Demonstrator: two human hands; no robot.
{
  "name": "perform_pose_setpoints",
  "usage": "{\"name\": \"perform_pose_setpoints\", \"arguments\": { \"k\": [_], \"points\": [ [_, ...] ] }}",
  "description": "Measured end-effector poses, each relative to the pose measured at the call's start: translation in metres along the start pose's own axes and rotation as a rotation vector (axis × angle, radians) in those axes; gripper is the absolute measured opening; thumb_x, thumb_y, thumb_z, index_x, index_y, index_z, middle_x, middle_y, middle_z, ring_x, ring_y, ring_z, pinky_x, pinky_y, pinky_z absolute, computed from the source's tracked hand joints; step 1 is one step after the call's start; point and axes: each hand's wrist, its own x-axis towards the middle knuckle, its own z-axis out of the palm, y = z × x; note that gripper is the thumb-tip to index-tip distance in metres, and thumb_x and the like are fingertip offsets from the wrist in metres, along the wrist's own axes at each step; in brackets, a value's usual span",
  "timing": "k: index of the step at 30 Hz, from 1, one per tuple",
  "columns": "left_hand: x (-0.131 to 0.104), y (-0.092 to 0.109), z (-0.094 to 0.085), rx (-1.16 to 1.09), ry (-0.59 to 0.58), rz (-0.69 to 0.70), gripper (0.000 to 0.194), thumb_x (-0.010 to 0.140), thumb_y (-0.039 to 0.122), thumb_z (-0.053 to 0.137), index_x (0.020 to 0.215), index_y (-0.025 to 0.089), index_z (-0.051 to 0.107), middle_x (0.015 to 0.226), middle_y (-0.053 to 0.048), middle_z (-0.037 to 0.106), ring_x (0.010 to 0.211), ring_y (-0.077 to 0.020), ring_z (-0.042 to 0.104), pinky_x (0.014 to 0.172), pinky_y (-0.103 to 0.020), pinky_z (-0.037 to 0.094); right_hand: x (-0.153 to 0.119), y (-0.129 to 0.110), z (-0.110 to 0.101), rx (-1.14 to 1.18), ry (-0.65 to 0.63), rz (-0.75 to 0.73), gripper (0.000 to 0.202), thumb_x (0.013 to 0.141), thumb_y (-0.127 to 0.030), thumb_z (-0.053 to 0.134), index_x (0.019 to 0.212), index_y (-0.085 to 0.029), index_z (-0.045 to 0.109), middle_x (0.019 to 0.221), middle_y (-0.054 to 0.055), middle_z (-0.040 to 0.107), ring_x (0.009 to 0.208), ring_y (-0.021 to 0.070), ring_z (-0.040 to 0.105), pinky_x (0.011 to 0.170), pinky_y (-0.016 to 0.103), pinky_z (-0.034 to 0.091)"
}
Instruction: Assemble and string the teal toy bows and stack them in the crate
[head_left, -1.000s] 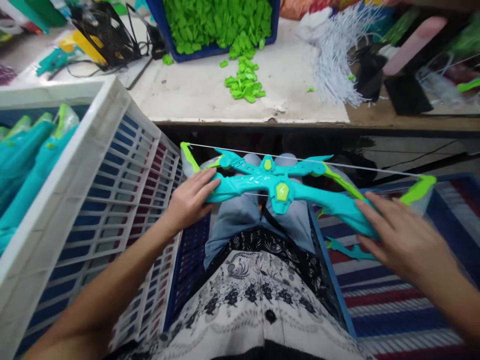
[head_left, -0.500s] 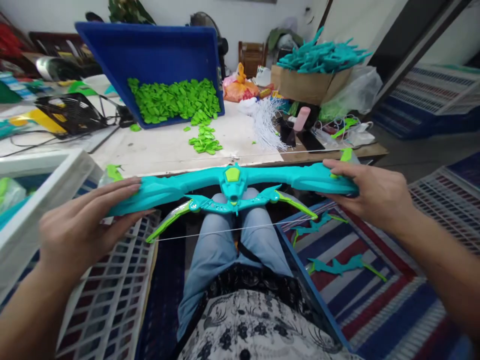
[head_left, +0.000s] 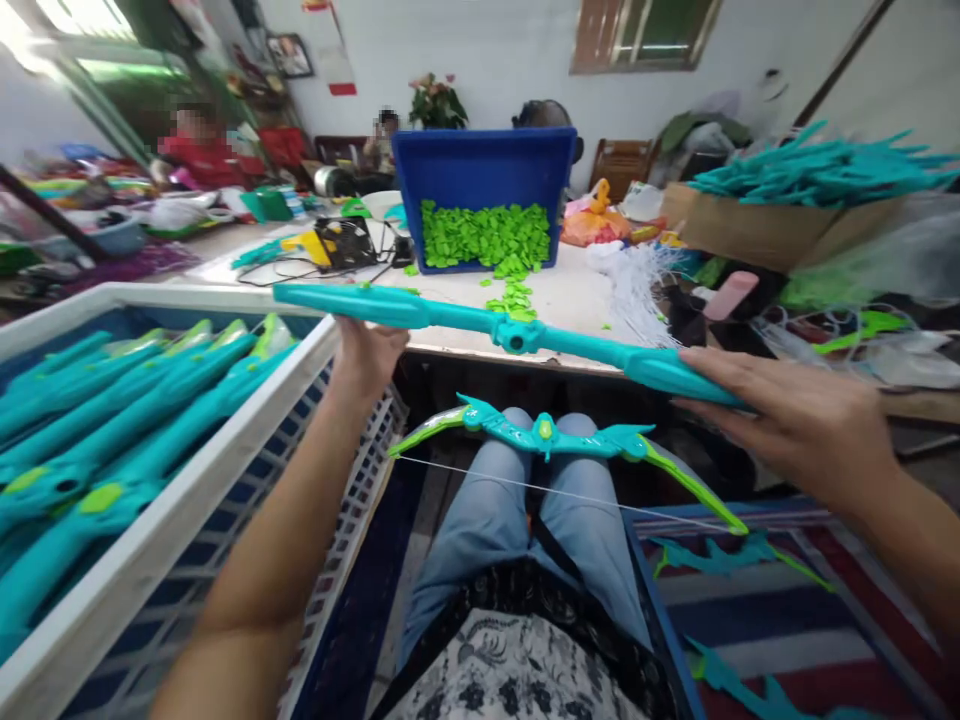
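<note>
A large teal toy bow (head_left: 457,318) stretches across in front of me at table-edge height, its left end higher than its right. My left hand (head_left: 367,350) is closed on its left limb from below, partly hidden behind it. My right hand (head_left: 806,420) grips the right limb, thumb below and fingers above. Across my knees rests a smaller toy bow (head_left: 585,442) with green tips and a white string; neither hand touches it. More teal toy bows (head_left: 195,415) lie side by side in the white basket at my left.
The white basket (head_left: 187,520) stands at my left. On the table are a blue bin (head_left: 480,165) of green pieces (head_left: 487,235), a bundle of white strings (head_left: 637,285) and a box (head_left: 787,225) of teal parts. Small bows (head_left: 712,555) lie in a crate at right. Two people sit far back.
The large bow has turned so its edge faces me, and its left end has risen toward the white basket. The small bow now lies separately below it. My view has swung left.
</note>
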Motion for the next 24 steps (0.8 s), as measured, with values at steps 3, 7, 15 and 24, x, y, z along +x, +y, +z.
{"name": "perform_pose_setpoints", "arguments": {
  "k": [3, 7, 15, 24],
  "points": [
    [0.011, 0.002, 0.013, -0.297, 0.209, -0.14, 0.088, 0.068, 0.088, 0.013, 0.116, 0.027, 0.056, 0.114, -0.008, 0.062, 0.113, -0.0267, 0.053, 0.09, -0.045, 0.043, 0.01, -0.01, 0.024, 0.134, 0.013, 0.0, 0.05, 0.082, -0.03, 0.065, 0.13, -0.022, 0.051, 0.108, 0.005, 0.069, 0.089, 0.0212, 0.068, 0.078, 0.031, 0.054],
    [0.017, 0.012, 0.013, -0.371, 0.144, -0.186, 0.077, 0.071, 0.083, 0.034, 0.103, 0.019, 0.064, 0.11, -0.012, 0.064, 0.113, -0.03, 0.052, 0.093, -0.046, 0.043, 0.023, -0.023, 0.046, 0.241, 0.062, 0.083, 0.047, 0.083, -0.031, 0.064, 0.128, -0.027, 0.053, 0.11, 0.002, 0.068, 0.089, 0.0213, 0.068, 0.078, 0.032, 0.055],
    [-0.053, 0.037, 0.078, -0.83, -0.228, -0.483, 0.077, 0.076, 0.078, 0.036, 0.109, 0.012, 0.059, 0.107, -0.018, 0.064, 0.094, -0.028, 0.063, 0.08, -0.042, 0.049, 0.065, -0.045, 0.087, 0.49, 0.33, 0.528, 0.046, 0.078, -0.036, 0.067, 0.121, -0.023, 0.06, 0.098, 0.002, 0.071, 0.078, 0.0202, 0.067, 0.072, 0.032, 0.056],
    [-0.056, 0.059, 0.082, -1.238, 0.198, -0.412, 0.065, 0.064, 0.059, 0.072, 0.111, 0.019, 0.053, 0.112, -0.012, 0.061, 0.103, -0.027, 0.059, 0.08, -0.038, 0.051, 0.069, -0.114, 0.093, 0.635, 0.188, 0.503, 0.049, 0.084, -0.037, 0.059, 0.131, -0.027, 0.052, 0.078, 0.0, 0.07, 0.052, 0.0197, 0.062, 0.047, 0.03, 0.05]
  ]
}}
